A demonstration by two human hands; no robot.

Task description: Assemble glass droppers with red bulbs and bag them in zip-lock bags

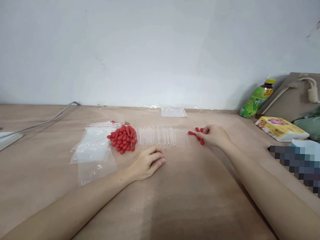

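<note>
My left hand (147,163) rests on the table with its fingers loosely bent and a little apart, holding nothing. Just beyond it lies a row of thin clear tubes (164,137), side by side, which look like dropper pipettes. A heap of red rubber bulbs (123,139) sits at the row's left end. At the right end, my right hand (215,136) pinches a red rubber bulb (198,138) between thumb and fingers. A few more red bulbs (191,133) lie around those fingertips, partly covered by the hand.
Clear zip bags (92,148) lie left of the heap, and a small white packet (173,112) lies by the wall. At right are a green bottle (257,98), a yellow tissue pack (281,129) and a beige bag (292,94). A grey cable (49,120) runs to a white power strip (3,144).
</note>
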